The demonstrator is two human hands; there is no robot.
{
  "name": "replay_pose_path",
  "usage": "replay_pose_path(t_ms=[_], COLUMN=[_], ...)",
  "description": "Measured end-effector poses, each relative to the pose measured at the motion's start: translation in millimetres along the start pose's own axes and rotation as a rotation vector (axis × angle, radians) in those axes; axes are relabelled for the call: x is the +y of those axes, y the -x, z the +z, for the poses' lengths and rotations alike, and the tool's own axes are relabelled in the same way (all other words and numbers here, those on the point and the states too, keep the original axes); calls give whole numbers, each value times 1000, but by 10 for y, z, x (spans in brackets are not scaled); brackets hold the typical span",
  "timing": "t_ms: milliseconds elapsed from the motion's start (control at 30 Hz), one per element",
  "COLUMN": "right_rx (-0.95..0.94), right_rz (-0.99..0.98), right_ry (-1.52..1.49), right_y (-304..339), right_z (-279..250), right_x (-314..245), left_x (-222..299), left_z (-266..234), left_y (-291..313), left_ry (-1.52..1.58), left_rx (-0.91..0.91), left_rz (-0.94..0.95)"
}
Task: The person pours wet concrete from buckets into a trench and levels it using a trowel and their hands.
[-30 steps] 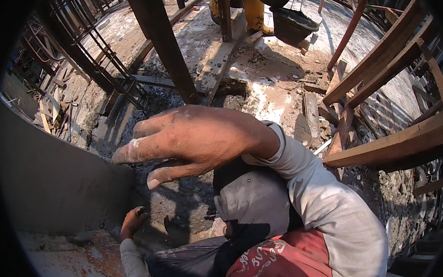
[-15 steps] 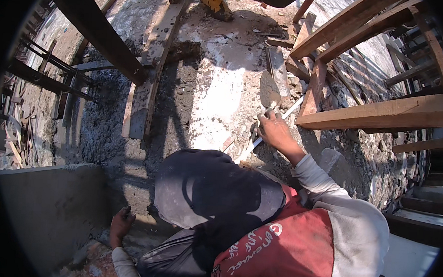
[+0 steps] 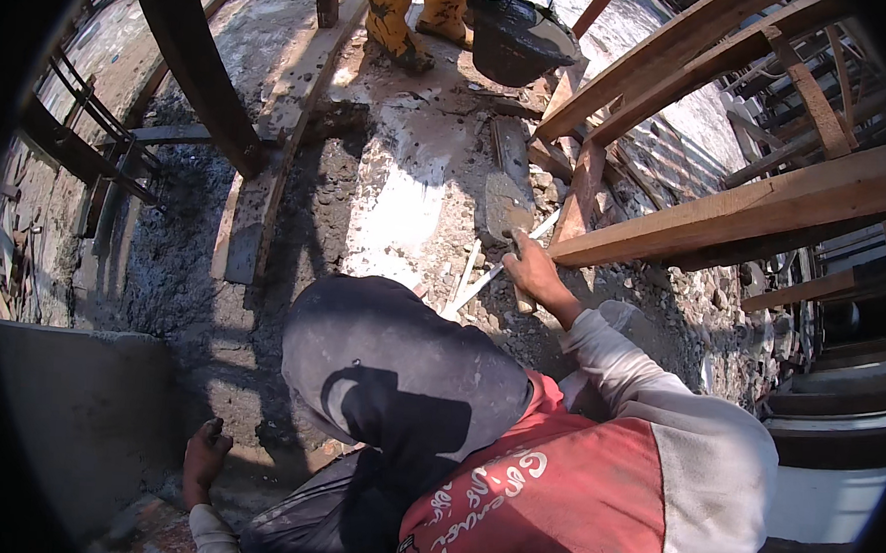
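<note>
My right hand (image 3: 545, 280) is closed round the handle of a trowel (image 3: 508, 206), whose broad blade is coated with grey mortar and points away from me. The blade is over rubble, beside thin white strips (image 3: 481, 281) lying on the ground. My left hand (image 3: 205, 461) is low at the left with its fingers curled, near the smooth grey low wall (image 3: 85, 408). Something dark shows at its fingertips, but I cannot make out whether it is held. My bent knee in dark trousers (image 3: 389, 344) is between the two hands.
At the top a person stands in muddy yellow boots (image 3: 388, 18), beside a black bucket (image 3: 520, 45). Timber beams (image 3: 747, 212) slant in from the right. A dark post (image 3: 195, 73) and a long plank (image 3: 279, 148) stand left of the pale concrete strip (image 3: 402, 189).
The black bucket and yellow boots have come further into view at the top. The trowel blade has turned and moved nearer me. The whole view has shifted slightly.
</note>
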State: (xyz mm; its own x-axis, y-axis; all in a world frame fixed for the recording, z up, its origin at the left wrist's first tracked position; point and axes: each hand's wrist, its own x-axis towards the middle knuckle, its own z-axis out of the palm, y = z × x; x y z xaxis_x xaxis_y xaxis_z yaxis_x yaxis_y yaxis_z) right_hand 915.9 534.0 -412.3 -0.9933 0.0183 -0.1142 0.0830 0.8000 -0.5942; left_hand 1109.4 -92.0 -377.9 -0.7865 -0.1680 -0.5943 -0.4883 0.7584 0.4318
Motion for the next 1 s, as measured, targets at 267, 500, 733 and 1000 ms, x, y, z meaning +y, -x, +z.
replay_pose_path(t_ms=[267, 500, 733, 1000], right_rx=[-550, -574, -39, 304], right_rz=[122, -188, -361, -268], right_ry=[686, 736, 149, -93], right_y=[1377, 1073, 330, -789], right_z=[-662, -695, -829, -741], right_x=[-100, -759, -1717, -1371], left_x=[-210, 6, 264, 862], left_z=[195, 23, -90, -246], left_y=[-41, -38, -10, 19], left_ry=[247, 176, -30, 0], left_rx=[-105, -48, -51, -54], left_rz=[-11, 69, 57, 103])
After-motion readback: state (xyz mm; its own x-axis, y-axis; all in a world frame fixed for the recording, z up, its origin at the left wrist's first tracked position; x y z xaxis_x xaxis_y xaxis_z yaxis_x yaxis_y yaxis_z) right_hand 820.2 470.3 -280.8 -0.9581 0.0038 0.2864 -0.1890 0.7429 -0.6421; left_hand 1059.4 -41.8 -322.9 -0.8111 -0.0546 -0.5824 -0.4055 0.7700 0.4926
